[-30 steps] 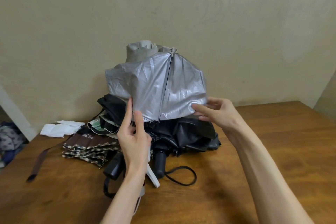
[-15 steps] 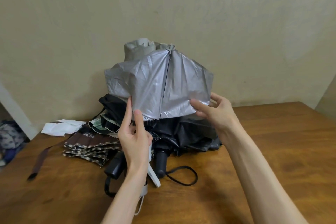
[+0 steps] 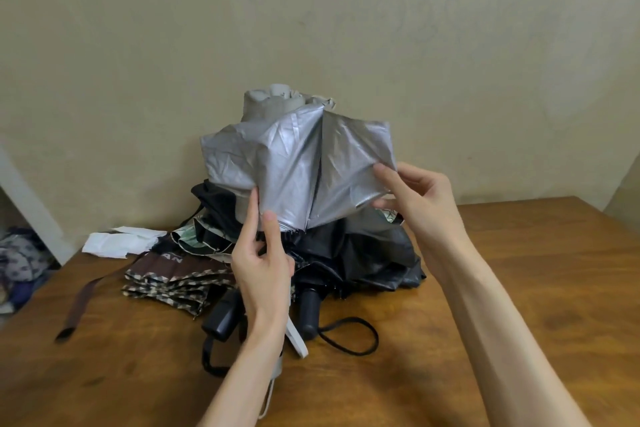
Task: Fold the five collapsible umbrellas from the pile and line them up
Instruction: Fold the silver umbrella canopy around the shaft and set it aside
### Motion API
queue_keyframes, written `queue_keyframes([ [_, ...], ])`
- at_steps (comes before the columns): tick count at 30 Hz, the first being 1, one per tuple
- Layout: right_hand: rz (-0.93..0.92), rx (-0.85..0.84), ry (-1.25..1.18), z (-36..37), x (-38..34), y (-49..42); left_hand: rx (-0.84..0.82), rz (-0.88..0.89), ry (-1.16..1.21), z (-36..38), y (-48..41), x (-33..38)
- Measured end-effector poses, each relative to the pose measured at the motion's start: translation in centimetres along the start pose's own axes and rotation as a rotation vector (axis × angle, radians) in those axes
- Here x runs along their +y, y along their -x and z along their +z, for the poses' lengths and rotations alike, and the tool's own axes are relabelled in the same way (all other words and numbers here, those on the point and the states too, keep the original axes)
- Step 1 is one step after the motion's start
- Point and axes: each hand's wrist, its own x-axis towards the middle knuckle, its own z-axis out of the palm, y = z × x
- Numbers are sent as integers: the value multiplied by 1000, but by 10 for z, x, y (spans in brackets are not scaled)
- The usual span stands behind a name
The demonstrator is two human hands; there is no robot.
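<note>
Two hands hold a half-collapsed silver umbrella above the pile.

The left hand (image 3: 263, 263) pinches the lower edge of the silver umbrella (image 3: 298, 163) between thumb and forefinger. The right hand (image 3: 419, 204), apart from it, grips the cloth's right edge with curled fingers. The umbrella is held upright over the pile, its top towards the wall (image 3: 450, 62). Under it a black umbrella (image 3: 367, 253) lies crumpled on the wooden table (image 3: 519, 288), with two black handles (image 3: 225, 317) pointing towards the person. A brown patterned umbrella (image 3: 169, 277) lies flat to the left, its brown strap (image 3: 81, 305) trailing across the table. A white paper (image 3: 117, 241) sits near the wall at the table's left edge.
</note>
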Motion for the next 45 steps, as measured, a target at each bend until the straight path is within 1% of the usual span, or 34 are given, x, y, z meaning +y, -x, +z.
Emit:
queue_keyframes([
  [2, -23, -9, -52, 9, -4, 4, -37, -10, -24, 1, 4, 2],
  [5, -31, -101, -116, 26, -3, 8, -139, -24, -55, 6, 11, 6],
  [8, -60, -180, -104, 35, 2, 9, -248, 35, -110, 8, 17, 7],
  [11, -69, -241, -88, 32, 1, 11, -251, 59, -131, 11, 20, 7],
  [14, -175, -286, -74, 29, -1, 12, -214, 52, -126, 14, 19, 5],
  [19, -388, -230, 144, 34, 2, 12, -141, 42, -109, 12, 15, 1],
  [21, -460, -184, 280, 36, 3, 14, -128, 38, -113, 12, 15, 1],
  [24, -481, -122, 447, 41, 6, 16, -111, 38, -108, 11, 16, 1],
  [29, -433, -61, 391, 47, 8, 21, -85, 36, -119, 11, 13, -3],
  [33, -479, -33, 330, 44, 6, 20, -56, 51, -143, 10, 12, -4],
  [34, -527, -5, 362, 42, 6, 18, -48, 49, -149, 10, 11, -5],
  [37, -750, 99, 584, 37, 11, 13, -42, 18, -142, 9, 10, -5],
  [38, -792, 111, 631, 35, 14, 12, -44, 7, -141, 9, 9, -5],
  [42, -823, 50, 723, 32, 19, 9, -51, 14, -149, 8, 8, -4],
  [45, -814, 58, 815, 33, 22, 7, -59, 36, -170, 9, 9, -4],
])
